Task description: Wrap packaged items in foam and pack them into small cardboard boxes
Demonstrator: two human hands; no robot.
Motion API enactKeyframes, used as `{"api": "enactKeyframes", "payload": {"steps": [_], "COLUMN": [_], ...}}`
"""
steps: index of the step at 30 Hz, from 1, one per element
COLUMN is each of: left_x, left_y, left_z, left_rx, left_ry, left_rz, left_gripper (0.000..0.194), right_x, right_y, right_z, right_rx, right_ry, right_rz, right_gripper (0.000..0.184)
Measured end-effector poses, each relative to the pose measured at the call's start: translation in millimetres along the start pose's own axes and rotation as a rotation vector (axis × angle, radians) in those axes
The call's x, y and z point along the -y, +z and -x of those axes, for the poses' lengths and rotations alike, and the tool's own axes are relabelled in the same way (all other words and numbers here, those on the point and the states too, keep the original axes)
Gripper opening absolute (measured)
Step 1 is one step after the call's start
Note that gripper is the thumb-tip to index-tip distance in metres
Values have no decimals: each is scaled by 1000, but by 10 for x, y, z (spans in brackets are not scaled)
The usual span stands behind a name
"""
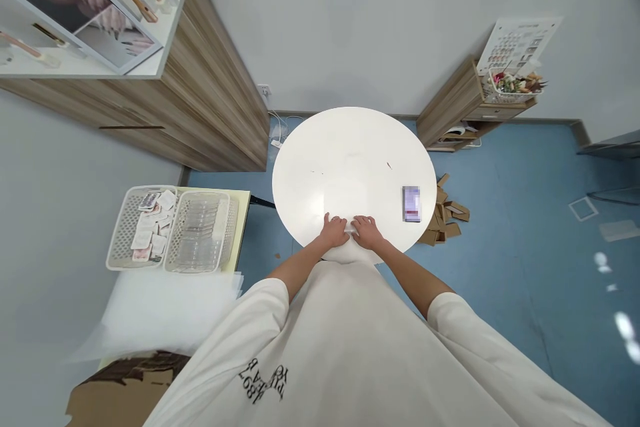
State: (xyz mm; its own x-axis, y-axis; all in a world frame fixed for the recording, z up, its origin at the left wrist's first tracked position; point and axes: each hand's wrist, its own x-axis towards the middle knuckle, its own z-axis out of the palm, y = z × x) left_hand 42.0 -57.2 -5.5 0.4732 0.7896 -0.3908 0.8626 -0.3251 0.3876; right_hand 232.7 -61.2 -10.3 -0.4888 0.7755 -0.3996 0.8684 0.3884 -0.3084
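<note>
Both my hands rest side by side at the near edge of a round white table (350, 153). My left hand (334, 229) and my right hand (367, 229) have their fingers curled down, and between them they pinch a small pale, clear thing (351, 231) that I cannot make out. A small purple and white packet (411, 203) lies flat on the table to the right of my right hand, apart from it.
Two white mesh baskets (173, 230) with small cards and clear packets sit on a yellow-topped stand to my left. A stack of white sheets (165, 307) and a cardboard box (120, 390) lie below them. Cardboard scraps (447, 217) litter the blue floor. Wooden cabinets (210, 107) stand along the wall.
</note>
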Motion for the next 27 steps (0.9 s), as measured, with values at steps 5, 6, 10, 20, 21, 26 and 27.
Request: {"api": "enactKeyframes", "payload": {"steps": [5,6,10,20,21,26,27], "left_x": [-35,-43,-45,26,31,84,95], "left_y": [-31,-28,2,-18,-34,-59,-52], "left_z": [-41,-40,-55,-398,-439,-550,-551], "left_rx": [-165,-196,-229,-139,-130,-54,-53], "left_ry": [-41,-39,-48,-51,-53,-90,-94], "left_rz": [-8,-17,-47,-69,-65,-43,-40], "left_gripper": [47,53,72,80,81,89,87], "right_x": [-10,-8,-4,-236,-263,-328,-331], "right_y": [-166,-188,-224,-44,-21,66,73], "right_z": [-197,-234,-309,-189,-184,-190,-197], "right_rx": [-33,-48,-127,-111,-89,-98,-112], "right_ry": [106,127,209,627,647,656,664], "right_rz": [13,9,-13,-305,-324,-372,-386], "right_gripper": [41,42,54,61,61,60,59]}}
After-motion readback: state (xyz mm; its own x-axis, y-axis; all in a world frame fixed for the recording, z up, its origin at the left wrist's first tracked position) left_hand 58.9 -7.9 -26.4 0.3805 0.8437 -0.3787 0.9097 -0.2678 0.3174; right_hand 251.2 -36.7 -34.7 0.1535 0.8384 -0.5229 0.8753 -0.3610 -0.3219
